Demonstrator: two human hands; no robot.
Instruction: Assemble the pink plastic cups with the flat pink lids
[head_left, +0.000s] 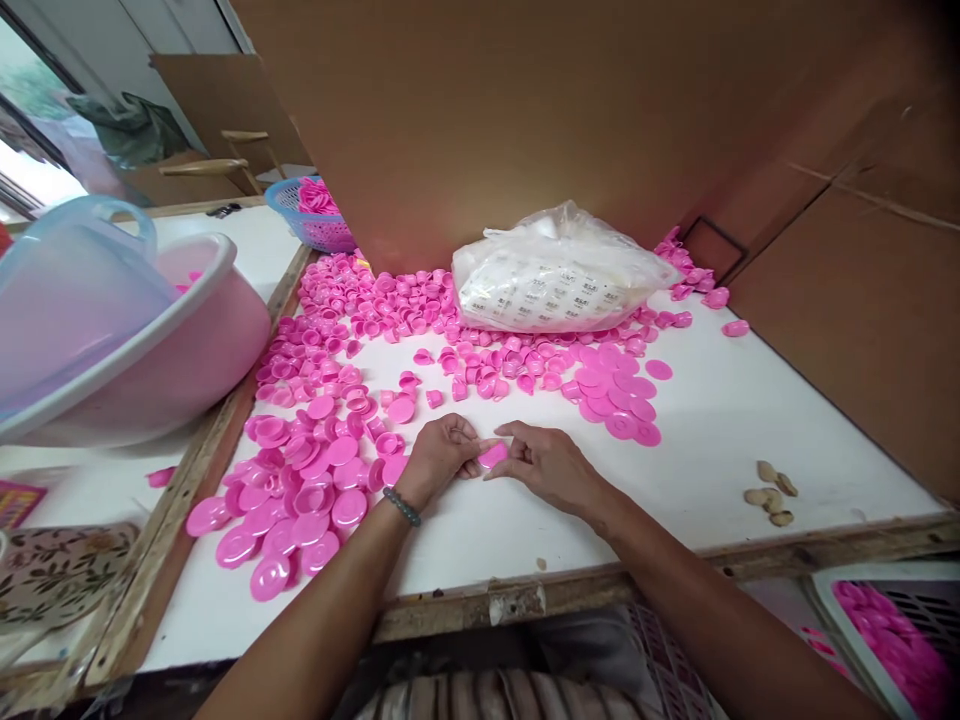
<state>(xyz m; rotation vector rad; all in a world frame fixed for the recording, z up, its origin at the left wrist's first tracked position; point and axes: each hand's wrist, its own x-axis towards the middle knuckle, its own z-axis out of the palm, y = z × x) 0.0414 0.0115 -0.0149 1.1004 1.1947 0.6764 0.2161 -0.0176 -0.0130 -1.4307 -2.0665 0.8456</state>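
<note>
A pink cap sat pinched between the left hand and the right hand, both closed on it, near the desk's front edge. Loose pink caps spread toward the left edge; a plastic bag lay at the back.

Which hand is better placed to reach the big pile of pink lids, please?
Probably the left hand: the pile of pink lids lies right beside it, while the right hand sits farther off; both pinch one pink piece.

2 hands, 1 held cap, 1 bag, 1 basket, 2 basins, countless loose caps.
</note>
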